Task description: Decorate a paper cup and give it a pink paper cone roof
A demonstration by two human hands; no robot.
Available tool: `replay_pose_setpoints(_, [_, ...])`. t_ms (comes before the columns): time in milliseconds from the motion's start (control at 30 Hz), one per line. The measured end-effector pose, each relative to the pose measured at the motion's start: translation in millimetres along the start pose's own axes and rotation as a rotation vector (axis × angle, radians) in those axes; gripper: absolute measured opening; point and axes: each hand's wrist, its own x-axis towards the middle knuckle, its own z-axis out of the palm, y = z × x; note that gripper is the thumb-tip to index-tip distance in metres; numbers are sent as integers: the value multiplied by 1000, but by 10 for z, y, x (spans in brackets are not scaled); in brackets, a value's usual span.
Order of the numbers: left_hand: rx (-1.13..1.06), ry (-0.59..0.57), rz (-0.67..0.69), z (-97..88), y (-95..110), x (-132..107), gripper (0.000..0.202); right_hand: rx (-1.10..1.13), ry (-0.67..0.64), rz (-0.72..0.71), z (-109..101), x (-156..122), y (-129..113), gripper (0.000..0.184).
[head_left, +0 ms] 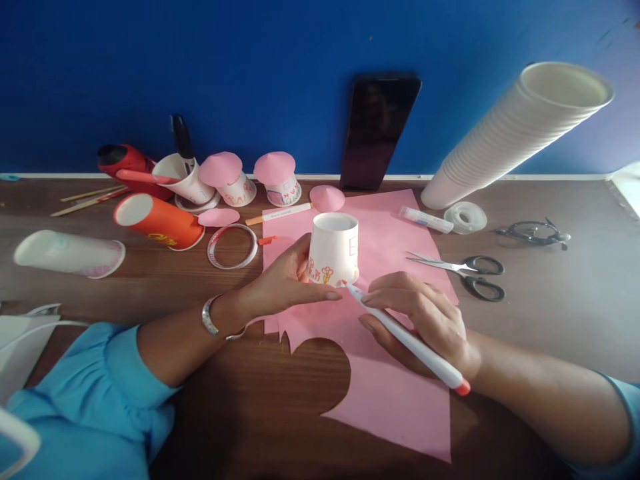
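My left hand (285, 283) grips a short white paper cup (334, 243) from its left side and below, the thumb lying along the lower edge. Small red and orange flowers are drawn near the cup's bottom, and a letter like an E shows higher on its right side. In my right hand (425, 317) is a white felt-tip pen (410, 343) with a red end. Its orange-red tip is at the cup's lower right edge; I cannot tell whether it touches. Beneath both hands lies pink paper (390, 393) with a rounded piece cut out of it.
Scissors (465, 270), a tape roll (465, 218), a glue stick (426, 219) and glasses (535, 232) lie right. A tall cup stack (515, 140) leans behind them. A phone (380, 130) rests against the blue wall. Two pink-roofed cups (283, 190) stand at the back; an orange cup (165, 223) lies left.
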Motion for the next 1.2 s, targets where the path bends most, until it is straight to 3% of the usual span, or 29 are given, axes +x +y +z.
replay_pose_setpoints(1200, [-44,9,-8,-9,-57,-4,74,-35,13,-1,-23,17,12,15])
